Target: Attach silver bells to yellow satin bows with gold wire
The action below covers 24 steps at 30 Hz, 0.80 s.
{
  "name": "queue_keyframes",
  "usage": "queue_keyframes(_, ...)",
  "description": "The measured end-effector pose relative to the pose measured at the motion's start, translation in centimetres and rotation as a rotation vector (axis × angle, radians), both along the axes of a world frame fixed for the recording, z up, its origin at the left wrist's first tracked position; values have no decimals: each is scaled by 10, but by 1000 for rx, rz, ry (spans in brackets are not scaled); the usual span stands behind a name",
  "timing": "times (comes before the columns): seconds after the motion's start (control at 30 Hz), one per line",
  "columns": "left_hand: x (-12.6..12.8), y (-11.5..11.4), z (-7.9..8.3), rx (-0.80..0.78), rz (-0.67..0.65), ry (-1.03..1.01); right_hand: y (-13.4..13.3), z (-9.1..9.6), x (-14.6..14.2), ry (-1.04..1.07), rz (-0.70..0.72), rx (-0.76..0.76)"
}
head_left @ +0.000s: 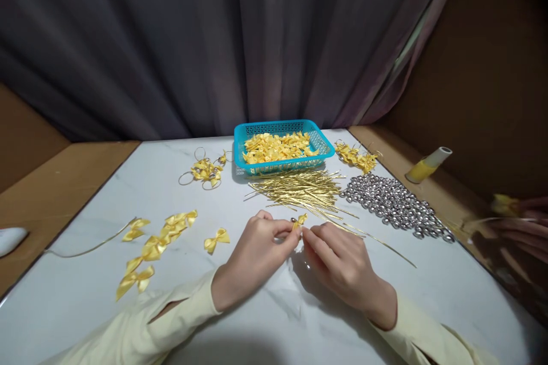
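My left hand (257,254) and my right hand (338,262) meet over the middle of the white table (385,296). Both pinch a small yellow ribbon bow (300,220) between their fingertips. A thin gold wire (385,244) runs from under my right hand out to the right. Just beyond my fingers lies a heap of gold wires (303,189). A loose yellow bow (216,239) sits a little left of my left hand.
A blue basket (322,144) of yellow bows stands at the back. Silver bells (396,205) are piled at the right, finished bows (356,156) behind them and more (205,171) at back left. Several bows (154,245) lie at left. A yellow spool (426,166) lies right.
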<state>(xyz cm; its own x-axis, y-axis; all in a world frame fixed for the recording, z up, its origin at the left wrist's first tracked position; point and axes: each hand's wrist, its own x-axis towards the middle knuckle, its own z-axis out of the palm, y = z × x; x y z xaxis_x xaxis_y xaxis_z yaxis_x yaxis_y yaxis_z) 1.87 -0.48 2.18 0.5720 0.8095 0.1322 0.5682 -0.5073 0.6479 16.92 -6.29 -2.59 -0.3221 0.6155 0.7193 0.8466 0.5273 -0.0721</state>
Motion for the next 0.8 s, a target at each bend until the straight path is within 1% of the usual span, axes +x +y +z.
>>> queue_keyframes(0.23,0,1,-3,8,-6,-3,0,0,0,-1,-10,11)
queue_keyframes(0.47,0,0,0,20,-18,4,0,1,0,-8,-22,-8)
queue_keyframes(0.67,0,0,3,12,-10,-12,0,2,0,4,-26,4)
queue_keyframes(0.73,0,0,3,2,-15,-5,2,4,2,34,-8,-45)
queue_keyframes(0.8,0,0,4,-12,-21,3,6,8,6,76,33,-139)
